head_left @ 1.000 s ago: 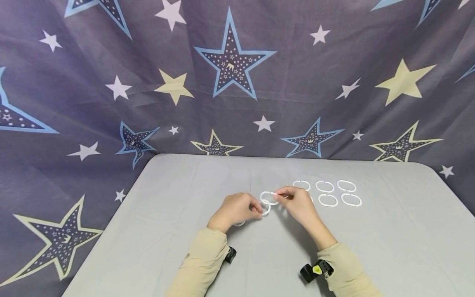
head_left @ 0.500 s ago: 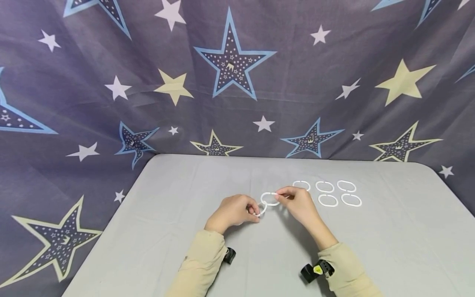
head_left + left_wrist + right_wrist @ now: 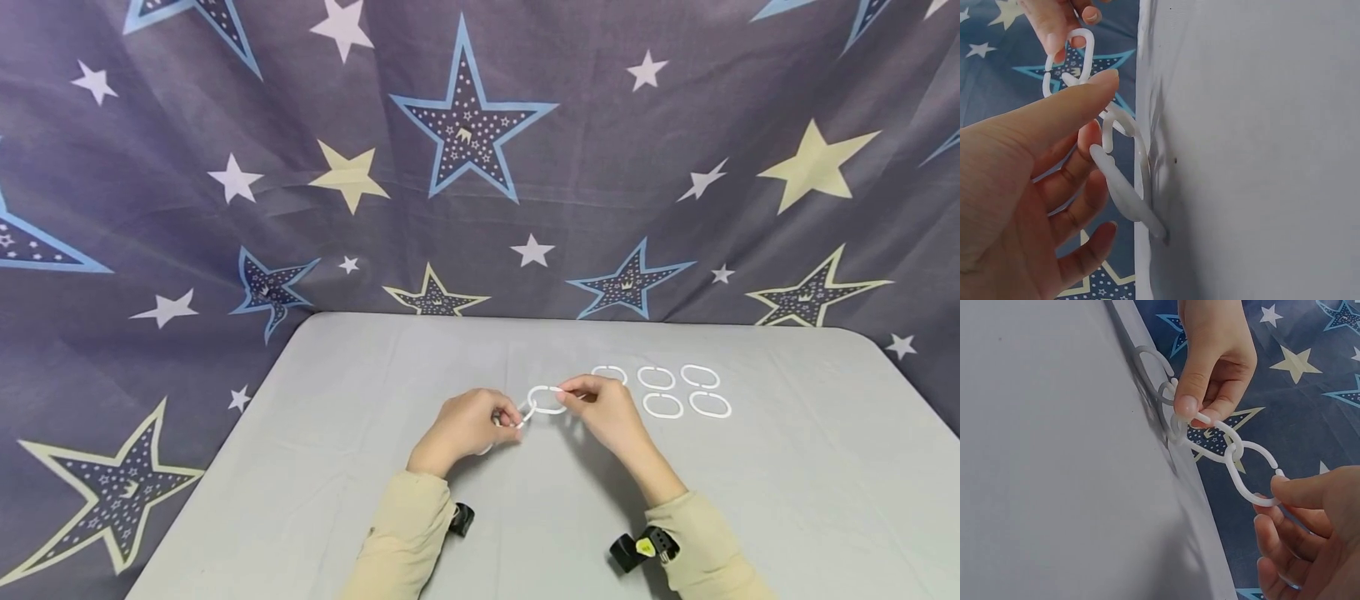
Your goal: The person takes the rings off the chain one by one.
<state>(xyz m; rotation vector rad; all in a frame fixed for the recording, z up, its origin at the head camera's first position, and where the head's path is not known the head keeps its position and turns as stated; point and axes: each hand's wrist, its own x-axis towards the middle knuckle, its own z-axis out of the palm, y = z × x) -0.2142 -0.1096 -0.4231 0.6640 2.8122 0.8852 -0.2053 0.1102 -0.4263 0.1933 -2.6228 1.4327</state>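
Observation:
My right hand (image 3: 606,412) pinches one end of a white oval plastic chain link (image 3: 1244,490) between thumb and fingers. Through its other end passes a second white link (image 3: 1216,456), which my left hand (image 3: 467,423) pinches with thumb and forefinger. Both links have a small split in the side. From the left hand's link hang more white links (image 3: 1129,190), reaching down to the tabletop in the left wrist view. In the head view the left hand hides most of this chain.
Several loose white links lie in two rows at the right, among them a back one (image 3: 701,384) and a front one (image 3: 709,415). They rest on a grey table (image 3: 787,467). A star-patterned curtain (image 3: 495,225) hangs behind its back edge.
My left hand has shifted slightly left, and its link has turned to a slanted, nearly edge-on line. The right hand and its link have hardly moved.

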